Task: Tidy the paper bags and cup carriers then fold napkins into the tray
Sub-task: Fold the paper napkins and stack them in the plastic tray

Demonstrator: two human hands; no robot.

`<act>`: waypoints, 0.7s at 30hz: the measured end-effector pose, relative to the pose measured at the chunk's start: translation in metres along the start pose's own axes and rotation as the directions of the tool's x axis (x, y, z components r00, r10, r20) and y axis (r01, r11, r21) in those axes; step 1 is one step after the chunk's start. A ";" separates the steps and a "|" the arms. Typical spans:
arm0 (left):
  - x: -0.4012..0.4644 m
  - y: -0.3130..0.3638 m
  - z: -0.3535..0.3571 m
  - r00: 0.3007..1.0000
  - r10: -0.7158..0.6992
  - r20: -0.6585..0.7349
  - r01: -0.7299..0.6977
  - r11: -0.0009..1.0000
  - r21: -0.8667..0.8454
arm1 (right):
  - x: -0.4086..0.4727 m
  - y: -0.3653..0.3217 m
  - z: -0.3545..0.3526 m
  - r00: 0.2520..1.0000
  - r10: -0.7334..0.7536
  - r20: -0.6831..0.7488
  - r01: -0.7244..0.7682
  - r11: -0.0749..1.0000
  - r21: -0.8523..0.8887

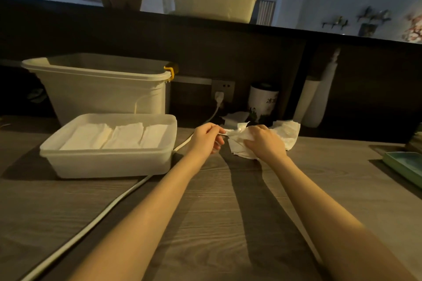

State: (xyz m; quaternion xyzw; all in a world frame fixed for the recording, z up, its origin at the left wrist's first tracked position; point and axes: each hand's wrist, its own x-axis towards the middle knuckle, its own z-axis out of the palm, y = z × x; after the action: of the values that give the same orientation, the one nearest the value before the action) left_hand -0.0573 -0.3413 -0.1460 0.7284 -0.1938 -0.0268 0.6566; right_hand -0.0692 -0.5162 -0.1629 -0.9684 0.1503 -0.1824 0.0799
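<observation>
Here, left hand (208, 138) and right hand (265, 143) pinch a thin white paper napkin (238, 136) at two o'clock from the white plastic tray (107, 157); pulling apart could tear it.

Three folded napkins (114, 136) are lying side by side in one white tray (109, 162) toward the left edge of the wooden counter (205, 223), and one tall white bin (100, 89) is standing just behind that tray at the back edge. Two hands, the left hand (206, 138) and the right hand (265, 142), are holding one loose napkin (239, 136) near the back edge, with one more crumpled napkin (287, 132) lying just beside it. One white cable (91, 228) is running across the counter, one white canister (262, 102) is standing at the back edge, and one green dish (404, 166) is sitting at the right edge.
</observation>
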 end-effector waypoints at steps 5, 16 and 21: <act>0.001 -0.002 -0.003 1.000 -0.022 0.019 0.022 1.000 -0.017 | -0.002 0.002 0.005 0.999 -0.042 -0.015 0.041 0.996 -0.085; -0.005 -0.006 -0.005 0.998 -0.061 -0.029 0.059 0.996 -0.073 | -0.019 -0.015 -0.034 0.970 0.099 -0.223 0.009 0.899 0.437; -0.010 -0.002 0.000 0.995 -0.084 -0.051 0.078 0.992 -0.098 | -0.048 -0.038 -0.051 0.971 0.218 -0.101 -0.043 0.570 0.821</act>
State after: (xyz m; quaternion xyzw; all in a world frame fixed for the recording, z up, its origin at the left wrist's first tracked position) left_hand -0.0665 -0.3379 -0.1501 0.7039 -0.1445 -0.0428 0.6941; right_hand -0.1212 -0.4706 -0.1234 -0.7877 0.1284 -0.3164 0.5128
